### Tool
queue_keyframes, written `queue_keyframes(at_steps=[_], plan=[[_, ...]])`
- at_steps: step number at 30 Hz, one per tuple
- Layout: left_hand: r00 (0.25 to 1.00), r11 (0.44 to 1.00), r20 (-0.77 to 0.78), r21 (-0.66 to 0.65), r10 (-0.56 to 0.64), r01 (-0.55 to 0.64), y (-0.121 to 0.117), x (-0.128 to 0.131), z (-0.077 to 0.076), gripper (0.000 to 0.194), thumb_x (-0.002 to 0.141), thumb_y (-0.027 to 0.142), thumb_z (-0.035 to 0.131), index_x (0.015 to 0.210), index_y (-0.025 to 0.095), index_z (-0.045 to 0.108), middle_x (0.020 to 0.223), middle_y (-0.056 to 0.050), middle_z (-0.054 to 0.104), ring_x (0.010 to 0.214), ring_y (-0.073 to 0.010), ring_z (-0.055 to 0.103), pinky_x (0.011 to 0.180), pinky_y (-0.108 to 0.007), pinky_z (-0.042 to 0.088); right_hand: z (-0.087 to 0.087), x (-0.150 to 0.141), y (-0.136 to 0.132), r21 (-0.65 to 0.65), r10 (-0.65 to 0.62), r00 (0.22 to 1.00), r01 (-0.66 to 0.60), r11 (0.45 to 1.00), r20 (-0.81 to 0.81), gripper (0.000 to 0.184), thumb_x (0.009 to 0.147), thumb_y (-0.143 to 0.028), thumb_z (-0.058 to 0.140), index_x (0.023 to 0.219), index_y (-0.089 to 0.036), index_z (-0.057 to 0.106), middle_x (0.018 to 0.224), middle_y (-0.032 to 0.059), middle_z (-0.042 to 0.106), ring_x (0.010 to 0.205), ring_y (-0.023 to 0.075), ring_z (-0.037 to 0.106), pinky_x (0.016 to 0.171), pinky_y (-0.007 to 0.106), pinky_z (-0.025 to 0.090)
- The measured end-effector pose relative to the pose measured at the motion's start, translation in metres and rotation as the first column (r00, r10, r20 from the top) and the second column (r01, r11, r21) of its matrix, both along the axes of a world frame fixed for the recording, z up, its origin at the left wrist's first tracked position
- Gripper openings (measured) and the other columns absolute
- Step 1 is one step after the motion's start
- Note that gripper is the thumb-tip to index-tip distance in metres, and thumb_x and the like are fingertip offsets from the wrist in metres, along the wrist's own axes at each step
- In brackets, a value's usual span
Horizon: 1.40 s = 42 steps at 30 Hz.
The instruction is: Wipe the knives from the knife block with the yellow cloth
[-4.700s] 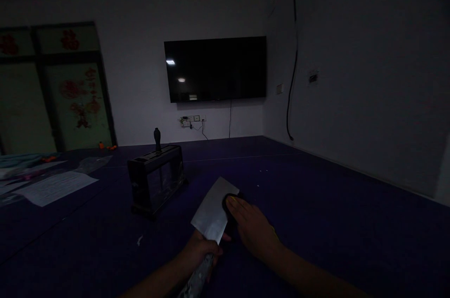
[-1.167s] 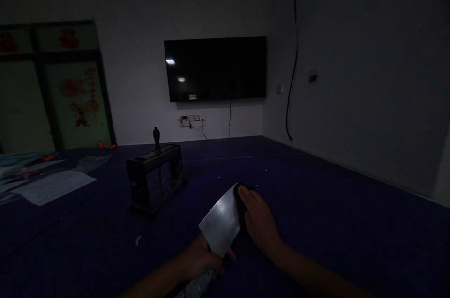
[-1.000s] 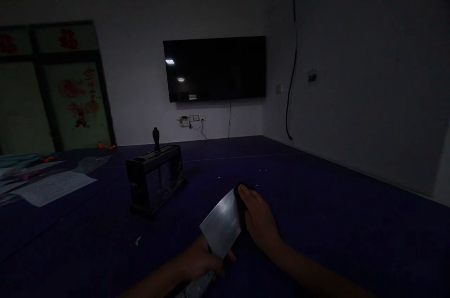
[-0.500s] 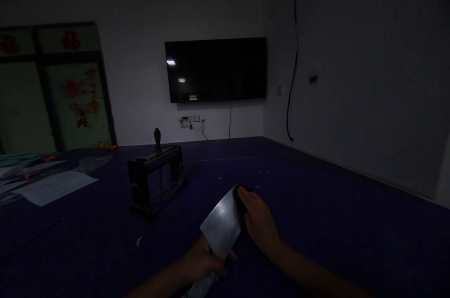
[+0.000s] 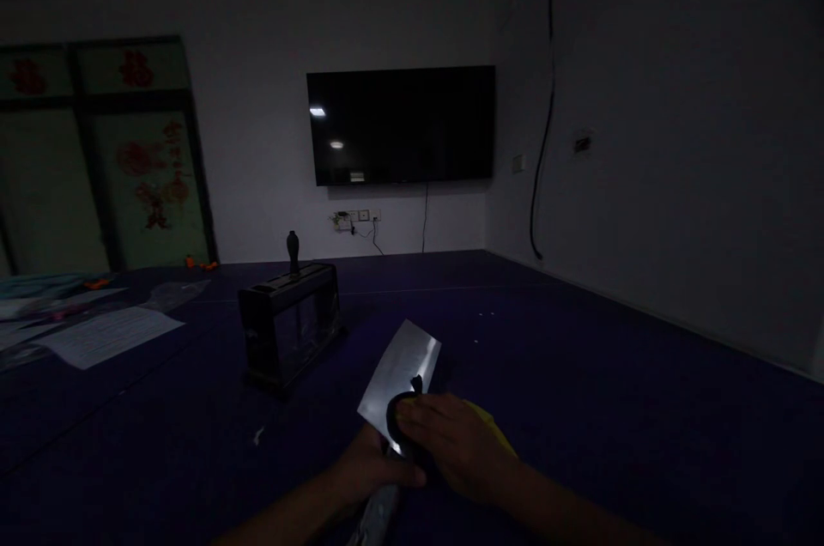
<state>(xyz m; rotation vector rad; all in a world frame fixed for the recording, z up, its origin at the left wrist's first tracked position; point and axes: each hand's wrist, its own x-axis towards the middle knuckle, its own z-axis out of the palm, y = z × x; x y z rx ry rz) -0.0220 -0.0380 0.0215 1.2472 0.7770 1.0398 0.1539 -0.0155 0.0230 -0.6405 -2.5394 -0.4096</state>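
A cleaver [image 5: 404, 361] with a broad shiny blade lies tilted across my view, its blade pointing up and away. My left hand [image 5: 370, 470] is closed round it where the blade meets the mottled grey handle. Over the lower right of the blade my right hand [image 5: 454, 441] presses a black-and-yellow cloth [image 5: 487, 423]. Its dark edge curls past my fingertips onto the metal, and a yellow flap sticks out behind the hand. My right palm is hidden.
A black knife block [image 5: 289, 323] with clear sides stands left of the cleaver, one dark handle rising from it. Printed paper [image 5: 112, 335] and plastic bags lie at far left. White scraps dot the purple tabletop [image 5: 611, 426]. A television [image 5: 402, 125] hangs on the far wall.
My right hand has slid the cloth from the blade's right edge down and left toward the handle. The upper blade is now uncovered. My left hand keeps its hold.
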Motion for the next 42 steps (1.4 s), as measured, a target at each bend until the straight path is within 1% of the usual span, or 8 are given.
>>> queue_keyframes(at_steps=[4,12,16,24,27,30,35,42], plan=[[1.0,0.999,-0.004,-0.03,0.029,-0.029,0.002,-0.002,-0.004,0.07,0.039,0.009,0.081,0.105,0.016,0.058,0.106,-0.008,0.062,0.103,-0.0255,0.052,0.092,-0.037,0.035,0.001,-0.002,-0.003,0.015,0.083,0.996,-0.083,0.996,0.024,0.041,0.085,-0.014,0.039,0.125,-0.02,0.045,0.125,0.0046,0.053,0.111,0.0169,0.047,0.089,0.032,0.041],[0.999,0.994,-0.015,-0.099,0.041,-0.043,0.007,-0.003,-0.011,0.059,0.043,0.009,0.078,0.098,0.016,0.059,0.083,-0.002,0.065,0.091,-0.0219,0.057,0.082,-0.033,0.042,0.001,-0.002,-0.003,0.024,0.089,0.995,-0.09,0.996,0.049,0.041,0.086,-0.012,0.036,0.125,-0.021,0.046,0.126,0.0037,0.053,0.112,0.017,0.047,0.087,0.032,0.041],[0.999,0.997,0.042,-0.07,0.023,-0.02,0.008,-0.002,-0.011,0.06,0.043,0.01,0.077,0.1,0.015,0.059,0.09,-0.005,0.065,0.091,-0.0221,0.057,0.084,-0.033,0.041,0.001,0.001,0.0,0.055,0.062,0.995,-0.066,0.996,0.072,0.041,0.086,-0.013,0.036,0.126,-0.021,0.045,0.127,0.0025,0.052,0.114,0.0175,0.046,0.088,0.032,0.04],[0.993,0.997,0.085,0.009,0.078,-0.079,0.006,0.002,-0.005,0.072,0.041,0.01,0.076,0.109,0.016,0.057,0.112,-0.009,0.059,0.11,-0.0283,0.047,0.095,-0.036,0.032,-0.007,0.009,0.013,0.089,-0.015,1.0,0.015,0.996,0.007,0.041,0.085,-0.012,0.037,0.124,-0.02,0.046,0.127,0.0043,0.052,0.112,0.0197,0.048,0.088,0.035,0.041],[0.996,0.998,0.071,-0.015,0.059,-0.058,0.006,0.002,-0.007,0.073,0.042,0.009,0.075,0.112,0.017,0.056,0.107,-0.008,0.062,0.105,-0.0271,0.051,0.093,-0.037,0.035,-0.003,0.004,0.006,0.028,-0.013,0.999,0.012,1.0,0.042,0.044,0.085,-0.014,0.039,0.129,-0.021,0.04,0.129,0.0034,0.05,0.113,0.019,0.046,0.089,0.034,0.041],[0.999,0.999,0.031,-0.026,0.019,-0.018,0.006,0.0,-0.01,0.065,0.045,0.009,0.075,0.107,0.016,0.057,0.097,-0.006,0.065,0.097,-0.0248,0.055,0.088,-0.036,0.038,0.001,-0.004,-0.003,-0.039,0.026,0.996,-0.023,0.999,0.09,0.047,0.084,-0.014,0.04,0.131,-0.019,0.038,0.132,0.0037,0.047,0.116,0.0189,0.044,0.09,0.034,0.041],[0.994,0.997,-0.085,-0.026,-0.073,0.071,0.011,-0.004,-0.01,0.055,0.047,0.008,0.074,0.099,0.015,0.058,0.094,-0.006,0.065,0.091,-0.0241,0.058,0.079,-0.034,0.042,0.001,-0.012,-0.004,-0.109,0.068,0.986,-0.052,0.993,0.152,0.052,0.083,-0.013,0.037,0.134,-0.017,0.033,0.138,0.0054,0.039,0.122,0.0216,0.037,0.095,0.04,0.036],[0.994,0.998,-0.094,-0.031,-0.058,0.056,0.009,-0.004,-0.009,0.061,0.047,0.007,0.073,0.105,0.016,0.055,0.095,-0.004,0.064,0.094,-0.0232,0.056,0.08,-0.033,0.042,0.001,-0.007,-0.001,-0.084,0.079,0.983,-0.066,0.994,0.164,0.049,0.086,-0.016,0.035,0.135,-0.016,0.031,0.139,0.0058,0.037,0.124,0.0215,0.036,0.095,0.04,0.037]])
